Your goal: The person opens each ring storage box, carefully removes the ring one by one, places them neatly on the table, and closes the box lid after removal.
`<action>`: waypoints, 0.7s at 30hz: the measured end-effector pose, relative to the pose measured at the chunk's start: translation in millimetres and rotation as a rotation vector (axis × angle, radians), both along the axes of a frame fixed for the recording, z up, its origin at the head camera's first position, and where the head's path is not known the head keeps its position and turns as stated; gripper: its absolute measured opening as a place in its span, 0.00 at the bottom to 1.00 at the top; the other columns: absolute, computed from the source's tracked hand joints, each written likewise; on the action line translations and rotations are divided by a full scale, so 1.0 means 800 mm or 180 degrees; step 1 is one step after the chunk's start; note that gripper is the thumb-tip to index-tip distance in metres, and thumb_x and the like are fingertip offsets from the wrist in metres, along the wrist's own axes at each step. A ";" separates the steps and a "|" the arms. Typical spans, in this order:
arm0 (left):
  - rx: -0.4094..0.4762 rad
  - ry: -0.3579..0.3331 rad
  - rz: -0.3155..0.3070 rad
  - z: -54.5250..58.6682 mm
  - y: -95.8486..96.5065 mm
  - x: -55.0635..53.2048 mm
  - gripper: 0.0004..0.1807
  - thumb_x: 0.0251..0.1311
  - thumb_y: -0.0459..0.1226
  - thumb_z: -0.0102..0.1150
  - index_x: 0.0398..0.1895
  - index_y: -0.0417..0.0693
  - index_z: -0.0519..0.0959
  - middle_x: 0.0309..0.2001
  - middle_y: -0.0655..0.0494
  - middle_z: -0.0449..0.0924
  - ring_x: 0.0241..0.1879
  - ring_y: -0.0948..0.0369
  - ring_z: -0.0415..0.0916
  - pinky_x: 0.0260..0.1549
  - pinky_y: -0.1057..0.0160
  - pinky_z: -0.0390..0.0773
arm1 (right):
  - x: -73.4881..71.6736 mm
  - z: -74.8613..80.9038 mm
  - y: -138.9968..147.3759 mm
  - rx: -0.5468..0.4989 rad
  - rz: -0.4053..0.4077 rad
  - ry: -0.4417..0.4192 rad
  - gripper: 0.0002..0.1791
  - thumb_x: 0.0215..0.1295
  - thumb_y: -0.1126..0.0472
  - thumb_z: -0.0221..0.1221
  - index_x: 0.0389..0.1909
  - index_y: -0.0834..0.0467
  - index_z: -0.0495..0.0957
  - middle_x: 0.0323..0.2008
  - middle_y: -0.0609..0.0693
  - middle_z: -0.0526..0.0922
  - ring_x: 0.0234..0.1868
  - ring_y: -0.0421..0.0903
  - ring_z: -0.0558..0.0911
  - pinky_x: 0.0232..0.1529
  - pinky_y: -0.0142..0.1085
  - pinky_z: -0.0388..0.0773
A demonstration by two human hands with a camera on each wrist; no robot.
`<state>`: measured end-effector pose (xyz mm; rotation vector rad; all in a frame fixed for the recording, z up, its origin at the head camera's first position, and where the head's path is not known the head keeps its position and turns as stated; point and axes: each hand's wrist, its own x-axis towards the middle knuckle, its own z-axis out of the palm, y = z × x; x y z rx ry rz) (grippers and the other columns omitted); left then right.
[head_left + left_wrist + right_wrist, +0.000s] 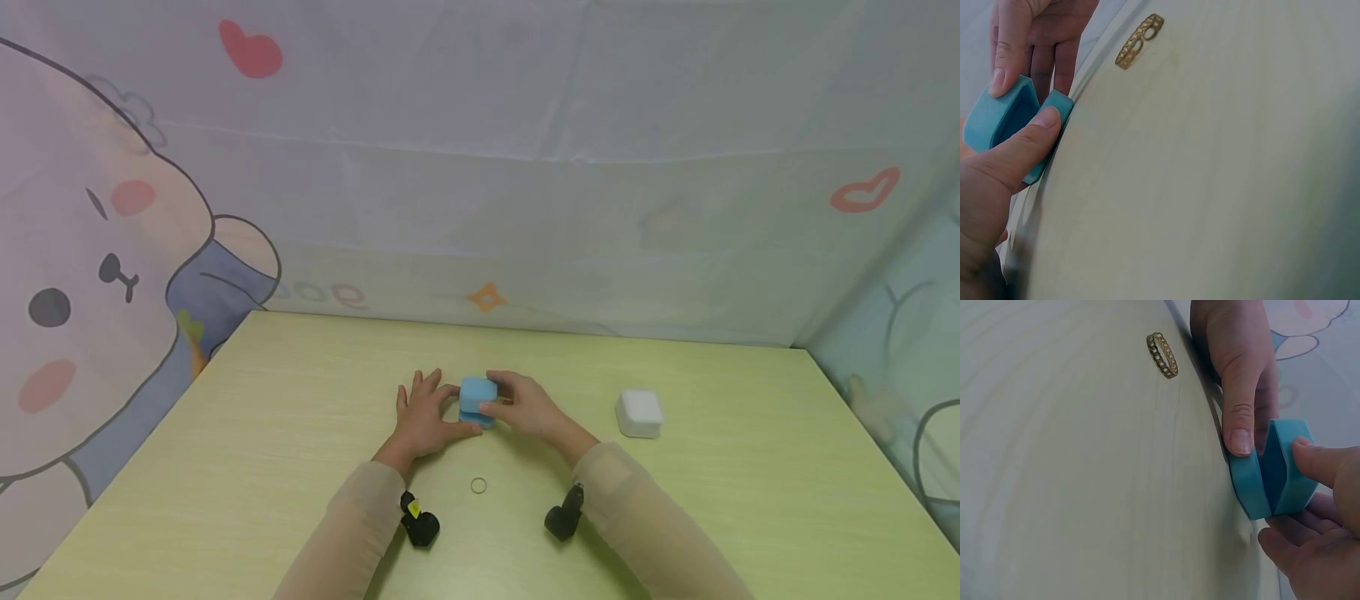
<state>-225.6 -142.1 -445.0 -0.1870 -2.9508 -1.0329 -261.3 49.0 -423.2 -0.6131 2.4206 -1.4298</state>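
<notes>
A small blue box (477,394), like a ring box, is between the two hands, its lid (1294,469) tilted up from its base (1249,484) with a dark gap between them. My left hand (426,421) holds the base, thumb along the near side and other fingers spread behind. With thumb and fingers, my right hand (528,407) pinches the lid. On the table nearer the body lies a gold-coloured ring (478,485) with an openwork, chain-like band, apart from both hands. The box's inside is mostly in shadow.
A white rounded box (639,413) stands on the pale wooden table (750,467), to the right of the right hand. Black wrist devices (564,514) hang by both sleeves. A printed cloth (480,167) rises behind the table's back edge.
</notes>
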 end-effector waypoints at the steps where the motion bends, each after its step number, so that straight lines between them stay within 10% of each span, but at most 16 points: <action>1: 0.0001 -0.0001 -0.0001 0.000 0.000 0.000 0.34 0.49 0.55 0.67 0.57 0.48 0.75 0.73 0.39 0.47 0.73 0.38 0.30 0.66 0.34 0.29 | 0.000 -0.001 0.000 0.0010 -0.0001 0.0013 0.33 0.63 0.58 0.61 0.66 0.65 0.63 0.62 0.62 0.71 0.62 0.58 0.73 0.61 0.49 0.71; 21: -0.0017 0.0022 -0.0008 -0.004 -0.001 -0.002 0.34 0.48 0.55 0.68 0.57 0.49 0.75 0.73 0.40 0.48 0.74 0.38 0.31 0.67 0.35 0.29 | 0.005 0.001 0.001 -0.0002 0.0039 0.0058 0.33 0.63 0.60 0.61 0.66 0.65 0.62 0.64 0.62 0.70 0.63 0.59 0.72 0.61 0.47 0.71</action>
